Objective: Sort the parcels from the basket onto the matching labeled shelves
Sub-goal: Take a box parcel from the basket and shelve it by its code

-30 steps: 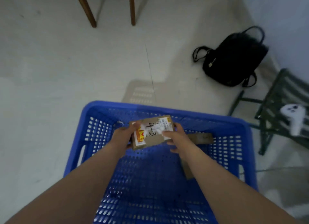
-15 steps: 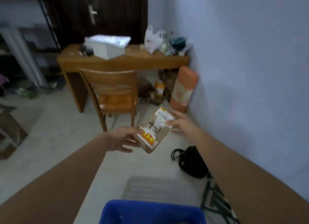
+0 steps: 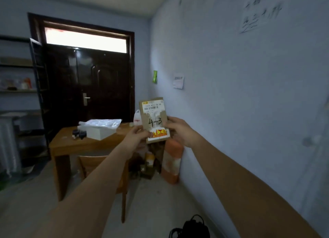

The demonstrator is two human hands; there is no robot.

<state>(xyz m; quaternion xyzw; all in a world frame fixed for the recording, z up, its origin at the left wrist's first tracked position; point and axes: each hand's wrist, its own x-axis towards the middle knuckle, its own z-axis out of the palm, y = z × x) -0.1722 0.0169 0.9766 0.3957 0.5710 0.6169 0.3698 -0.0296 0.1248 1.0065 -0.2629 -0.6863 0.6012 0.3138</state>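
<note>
A flat cardboard parcel (image 3: 154,120) marked "4-3" in black stands upright in the air, held up in front of the wooden desk (image 3: 85,143). The left hand (image 3: 138,135) pinches its lower left edge, thumb on the front face. The right hand (image 3: 179,130) grips its right edge, fingers curled behind it. A shipping label with a barcode sits at the parcel's top, a yellow-and-red sticker at its bottom. On the desk lies a white box (image 3: 99,130) under clear plastic. Behind the desk stands a dark double door (image 3: 87,84); left of the desk, a metal shelf rack (image 3: 38,81). An orange cushion (image 3: 171,162) leans on the wall right of the desk.
</note>
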